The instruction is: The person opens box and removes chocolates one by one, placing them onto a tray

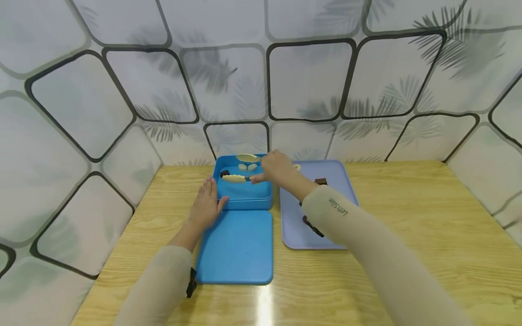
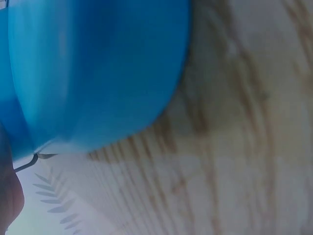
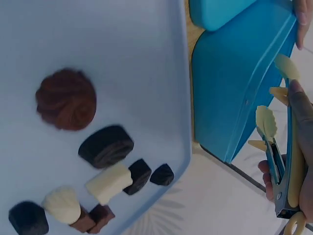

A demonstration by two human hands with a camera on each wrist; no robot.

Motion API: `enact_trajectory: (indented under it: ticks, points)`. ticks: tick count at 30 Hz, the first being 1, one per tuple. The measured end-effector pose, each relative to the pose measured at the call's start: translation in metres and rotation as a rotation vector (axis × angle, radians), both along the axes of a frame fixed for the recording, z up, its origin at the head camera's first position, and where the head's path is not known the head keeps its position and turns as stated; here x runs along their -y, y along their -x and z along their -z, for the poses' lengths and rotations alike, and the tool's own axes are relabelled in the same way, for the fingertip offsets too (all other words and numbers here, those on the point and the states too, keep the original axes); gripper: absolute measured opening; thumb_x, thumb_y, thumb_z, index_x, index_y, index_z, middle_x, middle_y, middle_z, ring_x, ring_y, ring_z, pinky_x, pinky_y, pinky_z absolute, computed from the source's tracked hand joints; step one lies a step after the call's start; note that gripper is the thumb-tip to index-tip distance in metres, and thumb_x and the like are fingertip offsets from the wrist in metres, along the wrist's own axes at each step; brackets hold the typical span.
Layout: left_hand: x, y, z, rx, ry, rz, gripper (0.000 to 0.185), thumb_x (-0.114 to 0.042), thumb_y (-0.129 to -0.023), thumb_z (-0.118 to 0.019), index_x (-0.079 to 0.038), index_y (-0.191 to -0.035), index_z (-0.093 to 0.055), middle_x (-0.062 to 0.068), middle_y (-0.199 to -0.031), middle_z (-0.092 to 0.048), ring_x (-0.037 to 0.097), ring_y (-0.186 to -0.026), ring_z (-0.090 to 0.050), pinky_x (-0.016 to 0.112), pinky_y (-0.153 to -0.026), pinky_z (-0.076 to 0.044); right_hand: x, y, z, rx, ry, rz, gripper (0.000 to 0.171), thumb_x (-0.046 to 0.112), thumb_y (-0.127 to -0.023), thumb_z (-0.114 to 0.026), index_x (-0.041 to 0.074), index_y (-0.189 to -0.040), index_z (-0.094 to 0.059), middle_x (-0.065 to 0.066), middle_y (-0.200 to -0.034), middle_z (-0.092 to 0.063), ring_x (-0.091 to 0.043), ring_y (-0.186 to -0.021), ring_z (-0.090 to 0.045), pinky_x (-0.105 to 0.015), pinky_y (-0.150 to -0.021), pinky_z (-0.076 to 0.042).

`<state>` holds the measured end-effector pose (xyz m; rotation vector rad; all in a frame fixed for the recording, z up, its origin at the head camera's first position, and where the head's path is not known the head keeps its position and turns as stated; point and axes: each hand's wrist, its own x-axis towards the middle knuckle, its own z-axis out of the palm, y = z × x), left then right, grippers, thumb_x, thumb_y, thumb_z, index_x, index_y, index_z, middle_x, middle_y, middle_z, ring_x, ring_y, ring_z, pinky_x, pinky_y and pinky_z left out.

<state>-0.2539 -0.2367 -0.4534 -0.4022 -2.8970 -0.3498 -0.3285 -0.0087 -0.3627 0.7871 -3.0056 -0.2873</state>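
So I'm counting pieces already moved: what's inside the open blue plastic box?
Inside the open blue plastic box: pale leaf-shaped pieces, two pale rounds, one dark piece. The right hand with tongs hides the right part.

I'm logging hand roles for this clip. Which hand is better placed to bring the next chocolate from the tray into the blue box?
Right: the right hand grips the tongs over the blue box, beside the tray. The left hand steadies the box.

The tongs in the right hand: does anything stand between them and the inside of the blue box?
Nothing visible does. The right hand holds the tongs over the open blue box. The lid lies flat in front, and the left hand rests outside the box's left wall.
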Motion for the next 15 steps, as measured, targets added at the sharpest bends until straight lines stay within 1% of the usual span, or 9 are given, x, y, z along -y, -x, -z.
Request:
enact_trajectory:
  ticks: [4,8,11,15]
  points:
    - [-0.001,0.000,-0.001,0.003,-0.005,-0.001,0.070,-0.032,-0.101,-0.044,0.020,-0.140,-0.019,0.035,-0.149,-0.019,0.045,-0.140,-0.018,0.053,-0.114,-0.018,0.011,0.004,0.006,0.052,0.007,-0.001,0.062,0.066,-0.080,-0.059,0.008,-0.100,-0.069,-0.009,-0.102,-0.065,-0.024,-0.095,-0.057,-0.035,-0.086,-0.050]
    - [-0.002,0.000,0.001,0.001,-0.022,-0.003,0.070,-0.033,-0.101,-0.044,0.020,-0.140,-0.020,0.035,-0.149,-0.019,0.045,-0.140,-0.018,0.054,-0.114,-0.018,0.019,0.007,0.012,0.059,0.006,-0.019,0.057,0.060,-0.080,-0.063,0.009,-0.104,-0.070,-0.010,-0.105,-0.064,-0.024,-0.098,-0.056,-0.036,-0.090,-0.048]
    - [-0.002,-0.001,0.002,0.000,-0.015,-0.011,0.071,-0.033,-0.101,-0.044,0.020,-0.140,-0.020,0.035,-0.149,-0.018,0.045,-0.140,-0.018,0.054,-0.113,-0.019,0.024,0.008,0.016,0.074,0.016,-0.029,0.055,0.058,-0.081,-0.065,0.009,-0.106,-0.070,-0.010,-0.106,-0.065,-0.024,-0.097,-0.055,-0.036,-0.089,-0.048]
    - [-0.003,0.000,0.002,-0.029,-0.011,-0.007,0.070,-0.032,-0.100,-0.045,0.021,-0.140,-0.020,0.036,-0.148,-0.019,0.045,-0.140,-0.019,0.054,-0.113,-0.020,0.028,0.009,0.020,0.073,0.026,-0.001,0.054,0.058,-0.082,-0.063,0.011,-0.108,-0.070,-0.009,-0.104,-0.065,-0.023,-0.094,-0.055,-0.035,-0.085,-0.049]
